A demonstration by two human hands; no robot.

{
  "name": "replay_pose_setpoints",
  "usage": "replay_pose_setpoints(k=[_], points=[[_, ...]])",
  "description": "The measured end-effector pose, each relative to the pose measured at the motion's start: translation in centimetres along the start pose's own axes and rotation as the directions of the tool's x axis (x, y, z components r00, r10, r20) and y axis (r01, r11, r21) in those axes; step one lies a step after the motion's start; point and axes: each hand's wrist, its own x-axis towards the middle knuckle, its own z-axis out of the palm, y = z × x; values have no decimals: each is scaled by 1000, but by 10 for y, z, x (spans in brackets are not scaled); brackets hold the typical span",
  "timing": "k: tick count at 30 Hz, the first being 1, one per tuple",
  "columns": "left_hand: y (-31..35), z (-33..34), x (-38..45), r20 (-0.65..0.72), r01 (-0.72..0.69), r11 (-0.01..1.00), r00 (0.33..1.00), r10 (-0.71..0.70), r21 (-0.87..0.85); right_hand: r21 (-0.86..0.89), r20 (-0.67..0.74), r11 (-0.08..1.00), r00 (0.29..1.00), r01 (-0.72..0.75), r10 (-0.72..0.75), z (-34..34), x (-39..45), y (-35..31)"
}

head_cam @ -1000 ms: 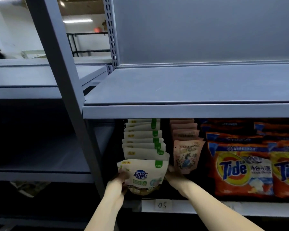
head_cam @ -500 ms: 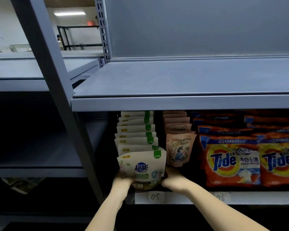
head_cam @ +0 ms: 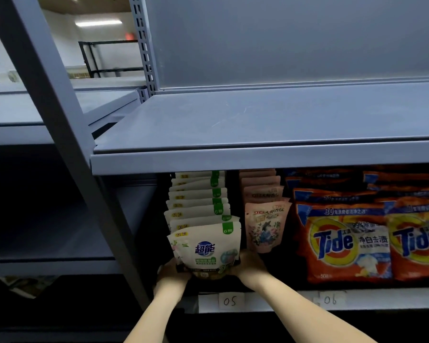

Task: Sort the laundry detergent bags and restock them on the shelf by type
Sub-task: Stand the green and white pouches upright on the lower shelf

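Note:
A cream detergent pouch with a green tab and blue logo [head_cam: 206,248] stands upright at the front of a row of several like pouches [head_cam: 198,199] on the lower shelf. My left hand [head_cam: 174,272] grips its lower left corner and my right hand [head_cam: 249,266] its lower right corner. To the right stands a row of pink pouches [head_cam: 264,226], then two rows of orange Tide bags [head_cam: 347,241].
The grey upper shelf board [head_cam: 258,120] overhangs the rows. A slanted grey upright [head_cam: 67,144] runs just left of the cream row. The lower shelf's front rail [head_cam: 270,302] carries labels 05 and 06. Dark shelving lies to the left.
The pouch went from tilted and low to upright against the front of the cream row. Both hands shifted down to its bottom corners.

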Motion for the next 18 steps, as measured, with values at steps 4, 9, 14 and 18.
replay_pose_setpoints(k=[4,9,14,18], points=[[5,1,3,5,12,1000,1000,-12,-23,12,-17,1000,1000,-23,23,1,5,0],[15,-2,-10,54,38,995,998,-33,-90,85,20,996,1000,-15,14,1,4,4],[20,-4,-17,52,75,984,996,-68,-163,130,96,991,995,20,-32,-2,-1,0],[24,-8,-24,26,74,984,997,-71,-163,121,104,991,993,49,-62,-9,-7,-3]])
